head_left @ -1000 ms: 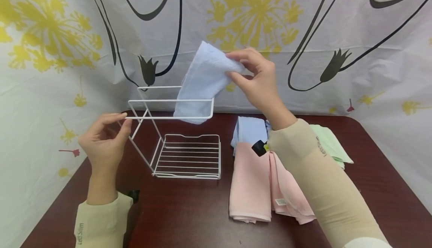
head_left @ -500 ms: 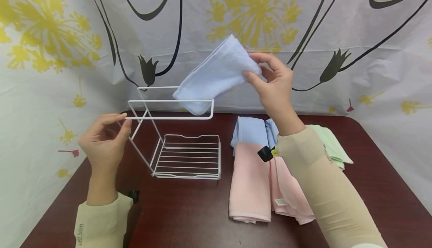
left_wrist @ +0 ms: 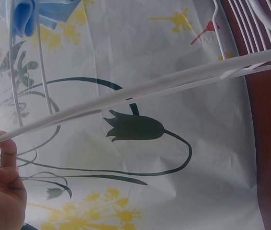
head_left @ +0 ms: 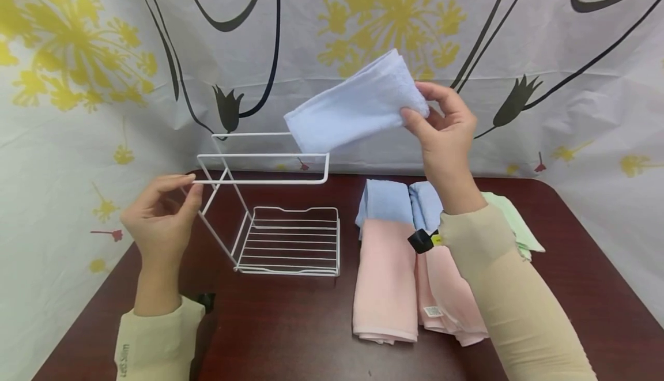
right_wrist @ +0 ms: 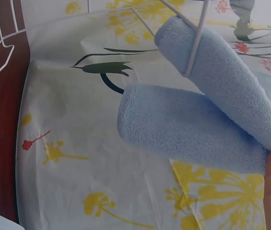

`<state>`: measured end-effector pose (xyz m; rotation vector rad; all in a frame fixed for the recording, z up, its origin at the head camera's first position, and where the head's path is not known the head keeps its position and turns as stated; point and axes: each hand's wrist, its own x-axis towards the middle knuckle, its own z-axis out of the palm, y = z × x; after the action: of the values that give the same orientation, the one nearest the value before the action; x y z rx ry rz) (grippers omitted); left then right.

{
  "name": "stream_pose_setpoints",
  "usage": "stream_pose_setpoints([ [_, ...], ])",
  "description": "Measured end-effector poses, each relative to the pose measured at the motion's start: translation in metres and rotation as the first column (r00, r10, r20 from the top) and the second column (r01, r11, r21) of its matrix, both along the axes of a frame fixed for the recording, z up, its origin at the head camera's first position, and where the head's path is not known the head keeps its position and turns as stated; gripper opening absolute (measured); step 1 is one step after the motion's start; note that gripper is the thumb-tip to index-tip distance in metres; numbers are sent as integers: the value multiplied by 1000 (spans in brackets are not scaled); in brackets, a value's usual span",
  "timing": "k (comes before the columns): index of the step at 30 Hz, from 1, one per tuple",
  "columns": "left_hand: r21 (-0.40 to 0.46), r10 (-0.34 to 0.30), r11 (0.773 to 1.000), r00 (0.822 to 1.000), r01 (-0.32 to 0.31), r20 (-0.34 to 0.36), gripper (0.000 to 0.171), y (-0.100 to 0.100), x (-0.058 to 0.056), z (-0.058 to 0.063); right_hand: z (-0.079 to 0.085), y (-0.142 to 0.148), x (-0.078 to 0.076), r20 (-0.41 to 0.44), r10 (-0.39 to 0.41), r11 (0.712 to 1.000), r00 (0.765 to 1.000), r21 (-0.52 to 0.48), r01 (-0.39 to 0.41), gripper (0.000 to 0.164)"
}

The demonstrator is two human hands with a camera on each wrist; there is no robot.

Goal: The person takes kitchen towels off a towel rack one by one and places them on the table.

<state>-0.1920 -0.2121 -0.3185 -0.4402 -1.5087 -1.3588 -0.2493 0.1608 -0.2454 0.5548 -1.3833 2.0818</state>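
Observation:
A folded light blue towel [head_left: 358,104] hangs in the air, its right end pinched between thumb and fingers of my right hand [head_left: 443,121]. Its lower left corner is close to the free end of the upper bars of a white wire rack [head_left: 261,182]. In the right wrist view the blue towel [right_wrist: 188,122] shows two flaps parted, one crossing behind or beside a rack bar. My left hand [head_left: 161,211] pinches the near upper left corner of the rack, which stands upright on the table. The left wrist view has the left hand [left_wrist: 4,184] at the rack's bar [left_wrist: 126,96].
Right of the rack lie two folded pink towels [head_left: 386,277], two blue towels [head_left: 389,199] behind them, and a green cloth [head_left: 510,219], partly hidden by the right forearm. The dark red table [head_left: 280,323] ends at a patterned curtain [head_left: 570,104].
The right hand has moved right, drawing the blue towel up and out from between the rack's upper bars and tilting it toward level. The left hand and rack have stayed put.

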Motion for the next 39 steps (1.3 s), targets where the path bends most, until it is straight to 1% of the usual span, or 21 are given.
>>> stream_pose_setpoints([
  [6,-1,-4,1000,1000,4,-3,15,0,0,0,1,12,1,19,-27,993,999,-111,29,34],
  [9,1,-12,1000,1000,12,-4,15,1,0,0,1,20,0,32,-33,989,999,-142,38,34],
  [13,3,-19,1000,1000,19,-2,16,1,1,0,-2,33,2,45,-31,986,999,-163,37,34],
  [18,4,-13,1000,1000,13,3,14,2,1,1,-7,50,9,46,-25,988,999,-149,31,35],
  [24,10,-13,1000,1000,13,8,14,1,2,1,-14,68,20,50,-11,997,999,-75,15,34],
  [30,-8,-6,1000,1000,7,15,15,0,1,-1,-26,89,31,65,-27,998,998,64,23,35],
  [35,-9,-8,1000,1000,8,18,15,0,1,0,-33,109,42,39,-7,988,999,157,1,38],
  [36,-11,-6,1000,1000,6,18,15,0,1,0,-34,113,44,25,5,986,1000,166,-9,39],
  [39,-13,-3,1000,1000,4,14,16,0,2,1,-38,125,50,-24,2,982,1000,188,3,40],
])
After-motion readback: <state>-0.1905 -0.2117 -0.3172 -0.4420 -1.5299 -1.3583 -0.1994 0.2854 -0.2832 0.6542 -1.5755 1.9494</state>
